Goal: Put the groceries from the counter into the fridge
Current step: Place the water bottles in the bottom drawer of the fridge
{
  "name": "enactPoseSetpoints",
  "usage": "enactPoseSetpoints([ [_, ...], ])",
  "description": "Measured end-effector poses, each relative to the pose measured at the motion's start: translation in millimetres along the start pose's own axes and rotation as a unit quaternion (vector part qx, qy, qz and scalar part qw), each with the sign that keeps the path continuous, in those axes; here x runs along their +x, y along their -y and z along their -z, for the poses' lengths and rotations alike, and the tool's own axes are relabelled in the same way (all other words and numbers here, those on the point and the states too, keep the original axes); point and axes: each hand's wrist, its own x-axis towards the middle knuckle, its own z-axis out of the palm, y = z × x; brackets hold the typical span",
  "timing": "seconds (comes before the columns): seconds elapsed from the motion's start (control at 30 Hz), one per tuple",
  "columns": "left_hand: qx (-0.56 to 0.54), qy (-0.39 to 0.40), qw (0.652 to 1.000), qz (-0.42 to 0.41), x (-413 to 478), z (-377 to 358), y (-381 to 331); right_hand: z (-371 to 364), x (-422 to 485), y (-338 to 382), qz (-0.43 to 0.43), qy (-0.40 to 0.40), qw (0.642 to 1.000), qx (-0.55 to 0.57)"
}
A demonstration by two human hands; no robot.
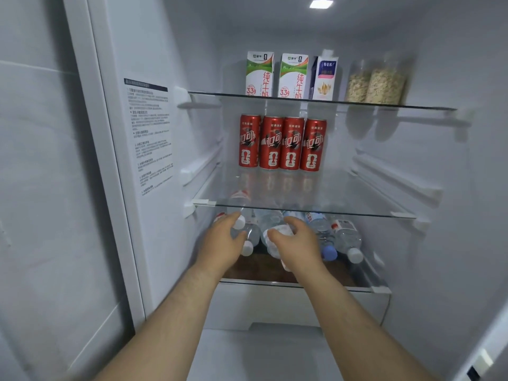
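Note:
Both my arms reach into the open fridge, under the lower glass shelf [302, 211]. Several clear water bottles [347, 239] lie on their sides there, caps toward me. My left hand [222, 240] rests on the leftmost bottles [248, 237], fingers curved over them near a white cap. My right hand [298, 240] curls round the neck end of a middle bottle [270, 224] with a crinkled white top. Red cola cans [283, 144] stand in a row on the shelf above. Three milk cartons [291, 75] and two jars of grain [376, 83] stand on the top shelf.
The fridge's left inner wall carries a printed label [149, 133]. A white drawer front [275, 303] sits below the bottle shelf. The fridge door edge [483, 358] shows at the bottom right. Shelf rails jut from both side walls.

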Motion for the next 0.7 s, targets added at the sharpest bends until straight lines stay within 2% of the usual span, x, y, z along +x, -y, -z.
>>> enactPoseSetpoints([
  [0.13,-0.018,-0.032,0.999,0.005,-1,-1,0,-6,6,-2,0.008,0.028,0.999,-0.032],
  [0.3,-0.037,-0.044,0.998,0.012,0,-3,1,-9,3,-7,0.052,0.120,0.991,-0.039],
  [0.53,-0.092,-0.051,0.994,0.019,-2,-12,1,-14,9,-6,0.091,0.130,0.980,-0.116],
  [0.7,-0.115,-0.054,0.991,0.040,-2,-11,4,-6,22,-9,0.105,0.165,0.960,-0.201],
])
